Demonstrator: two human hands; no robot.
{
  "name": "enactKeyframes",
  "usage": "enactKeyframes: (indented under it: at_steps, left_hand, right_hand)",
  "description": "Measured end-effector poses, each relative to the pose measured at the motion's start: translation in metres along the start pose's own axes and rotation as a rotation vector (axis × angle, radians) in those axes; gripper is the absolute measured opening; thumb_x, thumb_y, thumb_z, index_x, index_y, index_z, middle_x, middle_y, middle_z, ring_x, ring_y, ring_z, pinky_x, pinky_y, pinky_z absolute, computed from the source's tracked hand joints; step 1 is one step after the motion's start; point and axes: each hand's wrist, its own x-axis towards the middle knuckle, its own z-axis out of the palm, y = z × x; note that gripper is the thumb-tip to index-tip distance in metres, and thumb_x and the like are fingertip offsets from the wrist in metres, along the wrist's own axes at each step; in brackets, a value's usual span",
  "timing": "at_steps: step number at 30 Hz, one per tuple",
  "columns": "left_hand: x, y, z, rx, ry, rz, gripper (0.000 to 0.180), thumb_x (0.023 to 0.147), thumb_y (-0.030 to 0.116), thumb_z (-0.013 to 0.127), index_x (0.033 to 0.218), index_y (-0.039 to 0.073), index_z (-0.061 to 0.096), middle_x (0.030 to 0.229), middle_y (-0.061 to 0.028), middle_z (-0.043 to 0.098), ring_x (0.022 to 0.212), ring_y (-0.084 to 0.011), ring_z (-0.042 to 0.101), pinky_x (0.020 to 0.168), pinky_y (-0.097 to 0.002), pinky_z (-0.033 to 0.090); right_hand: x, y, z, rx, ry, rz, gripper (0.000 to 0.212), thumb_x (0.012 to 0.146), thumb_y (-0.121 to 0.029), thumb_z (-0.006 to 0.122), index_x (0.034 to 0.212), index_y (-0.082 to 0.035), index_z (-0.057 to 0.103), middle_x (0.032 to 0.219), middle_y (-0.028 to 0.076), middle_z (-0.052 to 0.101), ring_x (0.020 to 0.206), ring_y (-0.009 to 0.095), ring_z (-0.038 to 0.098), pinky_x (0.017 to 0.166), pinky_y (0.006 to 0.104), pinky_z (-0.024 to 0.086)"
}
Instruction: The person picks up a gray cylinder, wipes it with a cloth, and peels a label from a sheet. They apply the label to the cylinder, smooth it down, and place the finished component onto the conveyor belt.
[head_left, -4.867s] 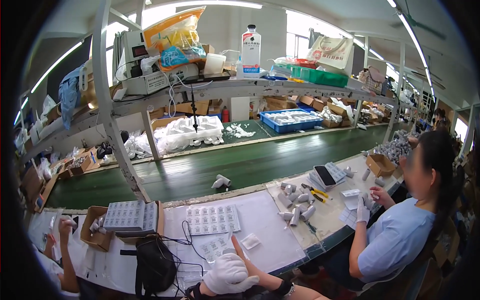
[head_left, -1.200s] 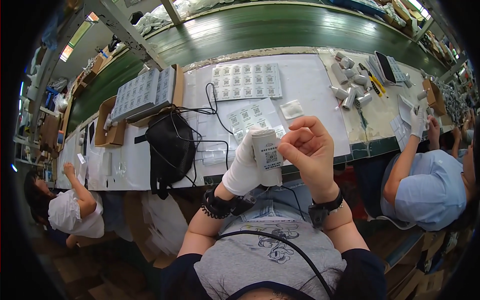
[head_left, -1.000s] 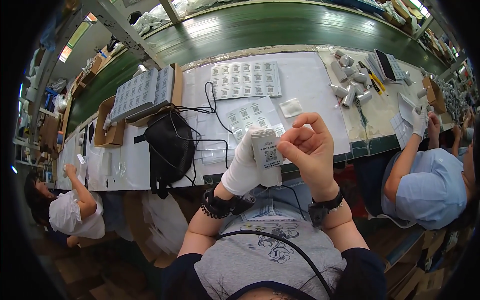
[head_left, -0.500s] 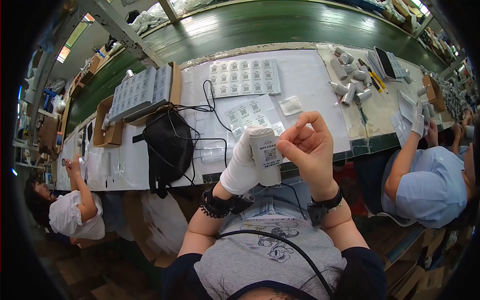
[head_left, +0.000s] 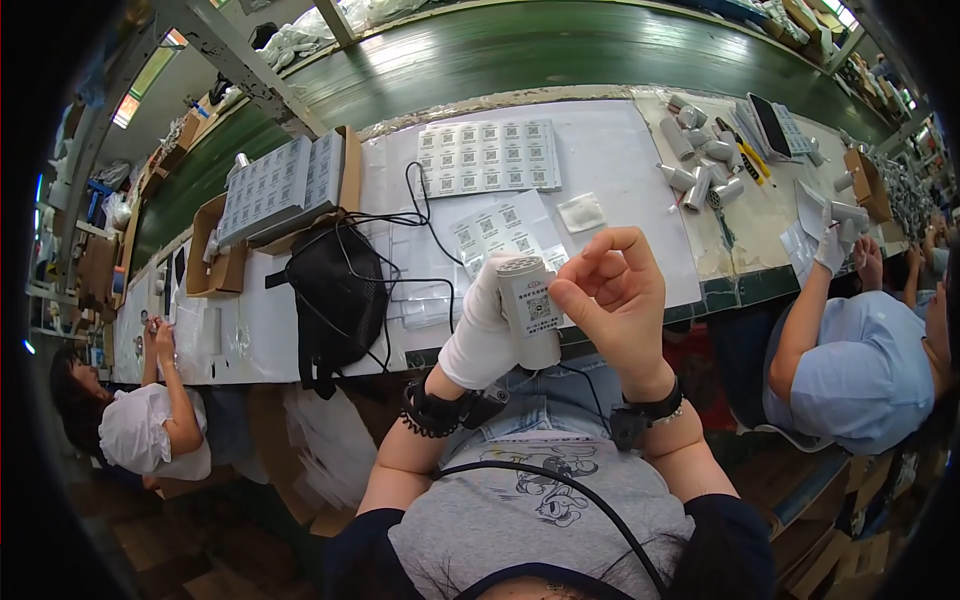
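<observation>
My left hand [head_left: 478, 340], in a white glove, is wrapped round a silver-grey metal cylinder [head_left: 541, 352] held upright above the table's near edge. The cylinder's top end has a pattern of small holes. On its side facing me sits a pale label [head_left: 535, 303] with a square code and dark print. My bare right hand [head_left: 622, 300] is at the label's right edge, thumb and forefinger curled together there. The fingertips partly hide that edge. Beyond my hands lie a partly used label sheet [head_left: 500, 228] and a stack of full label sheets [head_left: 488, 157].
A small white pad [head_left: 581, 212] lies beyond my right hand. To the left are a black bag [head_left: 335, 290], black cables [head_left: 395, 215] and boxed label stacks [head_left: 265, 190]. Several cylinders [head_left: 697, 185], yellow-handled pliers [head_left: 750, 160] and a phone [head_left: 768, 127] lie right. Co-workers sit on both sides.
The label has gone from tilted over the cylinder to lying closer against its side. My hands have barely moved. The right-hand co-worker now holds up a cylinder.
</observation>
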Motion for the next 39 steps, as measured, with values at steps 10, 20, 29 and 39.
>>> enactKeyframes:
  at_steps: [10, 20, 29, 39]
  left_hand:
    - [0.007, -0.004, -0.008, -0.014, -0.025, 0.187, 0.049, 0.092, 0.052, 0.041, 0.116, 0.010, 0.051, 0.104, -0.0058, 0.060, 0.092, -0.0185, 0.059, 0.081, -0.0329, 0.050]
    - [0.018, -0.013, -0.006, -0.139, 0.201, 0.332, 0.032, 0.094, 0.029, 0.050, 0.115, 0.006, 0.047, 0.100, -0.0092, 0.059, 0.083, -0.0194, 0.062, 0.068, -0.0317, 0.053]
    - [0.008, 0.000, -0.015, 0.859, 0.194, 0.543, 0.039, 0.088, 0.016, 0.060, 0.122, 0.006, 0.045, 0.115, -0.0076, 0.057, 0.097, -0.0208, 0.061, 0.082, -0.0373, 0.052]
    - [-0.005, 0.025, -0.005, 1.570, 0.418, 0.727, 0.038, 0.063, 0.007, 0.069, 0.098, 0.007, 0.054, 0.080, -0.0109, 0.058, 0.067, -0.0327, 0.058, 0.057, -0.0414, 0.046]
  right_hand:
    - [0.009, 0.005, -0.015, -0.624, -0.068, -0.473, 0.048, 0.090, -0.025, 0.055, 0.128, 0.000, 0.044, 0.122, 0.020, 0.051, 0.112, 0.028, 0.051, 0.094, 0.0402, 0.040]
    - [0.002, 0.025, 0.009, -0.859, -0.322, -0.400, 0.077, 0.087, -0.048, 0.052, 0.140, 0.003, 0.029, 0.146, 0.023, 0.023, 0.136, 0.034, 0.022, 0.109, 0.0435, 0.019]
    - [0.010, 0.013, -0.004, -0.463, -0.404, -0.215, 0.092, 0.080, -0.051, 0.061, 0.141, 0.005, 0.022, 0.147, 0.024, 0.021, 0.132, 0.036, 0.031, 0.107, 0.0408, 0.025]
    - [-0.004, 0.015, 0.013, -1.111, -0.446, -0.299, 0.096, 0.074, -0.048, 0.070, 0.143, -0.002, 0.022, 0.142, 0.027, 0.028, 0.125, 0.041, 0.039, 0.101, 0.0449, 0.033]
